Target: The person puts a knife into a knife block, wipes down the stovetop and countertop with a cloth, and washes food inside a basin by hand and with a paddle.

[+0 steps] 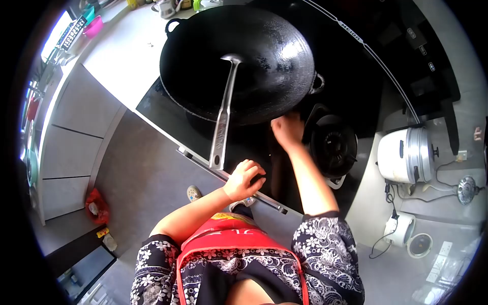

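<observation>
A large black wok (198, 61) sits on the black glass stove (203, 140). A metal ladle (222, 122) lies in it, its bowl inside and its handle reaching out over the wok's near rim. My left hand (245, 180) is at the stove's front edge, just right of the ladle handle's end, with fingers curled; whatever is in them, if anything, is too small to tell. My right hand (288, 129) is just below the wok's near rim, left of the second burner (334, 145). It is slightly blurred and its fingertips are partly hidden.
A white rice cooker (399, 155) stands on the counter at the right, with cords and a small white appliance (401, 229) near it. At the upper left are a kettle (166, 7) and a pink bowl (93, 26). A red bag (96, 206) is on the floor.
</observation>
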### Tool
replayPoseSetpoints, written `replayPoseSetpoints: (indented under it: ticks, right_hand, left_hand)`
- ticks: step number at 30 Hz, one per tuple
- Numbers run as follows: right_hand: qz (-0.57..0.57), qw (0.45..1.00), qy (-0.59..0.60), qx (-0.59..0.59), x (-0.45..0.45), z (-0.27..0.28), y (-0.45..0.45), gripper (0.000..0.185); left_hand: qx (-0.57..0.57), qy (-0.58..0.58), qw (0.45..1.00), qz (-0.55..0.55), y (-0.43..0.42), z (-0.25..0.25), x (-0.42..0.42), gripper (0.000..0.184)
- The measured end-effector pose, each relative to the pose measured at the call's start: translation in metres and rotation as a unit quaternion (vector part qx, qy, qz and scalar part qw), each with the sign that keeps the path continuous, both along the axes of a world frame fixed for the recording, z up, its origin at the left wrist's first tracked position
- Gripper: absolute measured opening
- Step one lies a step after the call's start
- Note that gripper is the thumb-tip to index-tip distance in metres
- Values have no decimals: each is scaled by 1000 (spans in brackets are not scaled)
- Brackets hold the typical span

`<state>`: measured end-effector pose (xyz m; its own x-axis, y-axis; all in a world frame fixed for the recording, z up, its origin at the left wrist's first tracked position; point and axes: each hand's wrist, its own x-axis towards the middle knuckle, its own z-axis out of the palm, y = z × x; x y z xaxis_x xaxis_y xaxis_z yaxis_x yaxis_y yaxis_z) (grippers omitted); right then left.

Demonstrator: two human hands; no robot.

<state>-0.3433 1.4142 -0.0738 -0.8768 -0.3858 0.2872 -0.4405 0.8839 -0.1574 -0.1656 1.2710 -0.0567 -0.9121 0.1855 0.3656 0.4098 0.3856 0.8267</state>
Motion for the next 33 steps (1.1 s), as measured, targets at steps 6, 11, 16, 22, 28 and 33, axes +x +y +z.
replayPoseSetpoints:
  ticks: [6,11,16,22,28,33]
  right_hand:
    - [73,991,-55,-95,78,19,-18,35]
    - [-68,997,-24,25,64,15,31,35]
    - [-308,948,-60,44,126,16,-60,48]
    - [-225,973,2,-44,127,14,-179,40]
    - [-79,947,-108,-293,107,-1,-189,41]
    - [-184,867,-116,-448,153,20,-66,26]
  left_hand:
    - [18,-56,998,-16,-91,20,51,18]
    - [56,-189,976,95,-195,1,94,11]
    - [263,-325,891,176,-253,-28,107,8]
    - [283,-345,885,132,-236,-14,83,10]
    - [215,-335,912,100,-211,-4,63,9]
    - [231,-359,894,137,-232,2,68,12]
